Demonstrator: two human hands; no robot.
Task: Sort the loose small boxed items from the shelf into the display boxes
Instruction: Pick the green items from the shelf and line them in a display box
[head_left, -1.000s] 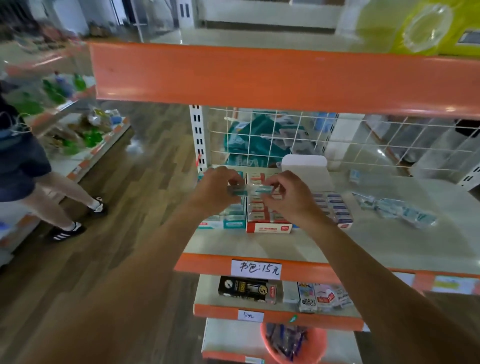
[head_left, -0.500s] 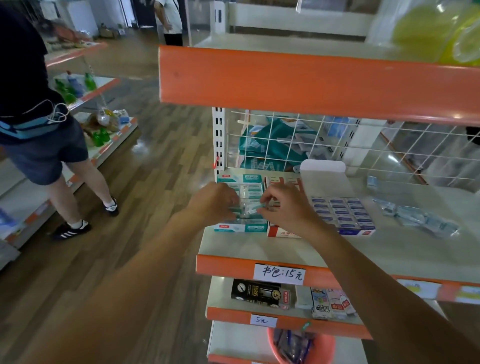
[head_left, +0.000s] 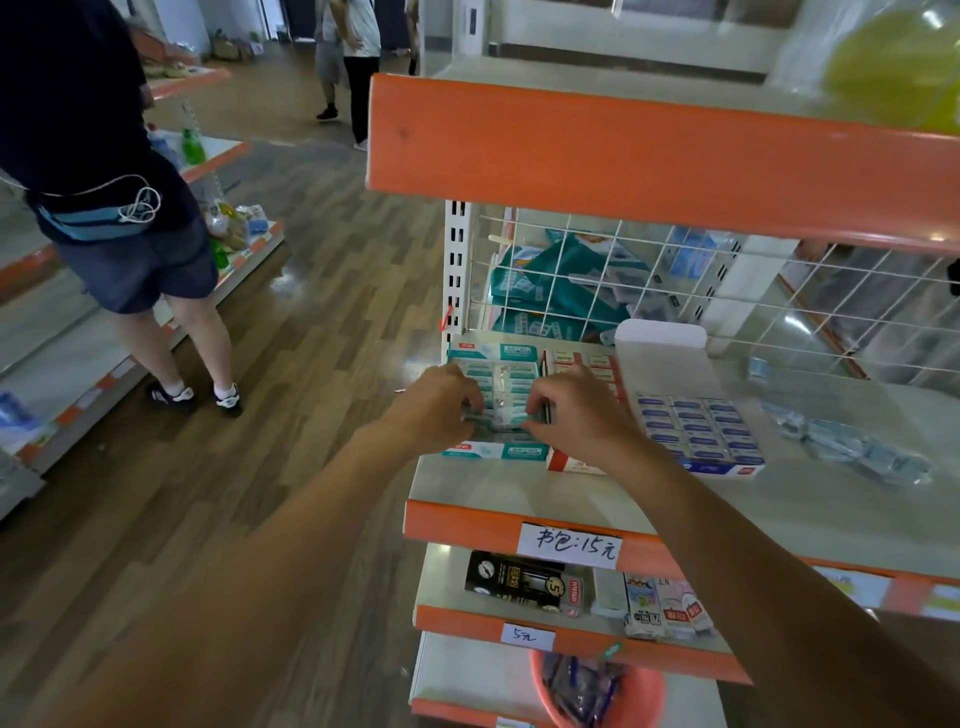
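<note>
Lower tag (head_left: 525, 636): handwritten "5元", on the shelf edge below.
Price tag (head_left: 569, 545): handwritten "书包:15元", on the orange lip of the shelf (head_left: 519, 488).
Left hand (head_left: 441, 410): fingers curled, pinching the left end of the small teal box (head_left: 500, 418).
Right hand (head_left: 571, 415): fingers curled the same way on its right end.
Small teal box: held level between both hands, low over the front rows of the teal display box (head_left: 493, 453).
Handling: likely light, stiff card that dents if squeezed. The short ends look like the best grip.
Printing: too blurred to read on all the boxes.
Neighbours: red display box (head_left: 574, 462) touching on the right, blue display box (head_left: 696, 431) beyond it.
Loose pile (head_left: 852, 447): clear-wrapped items farther right on the shelf.
</note>
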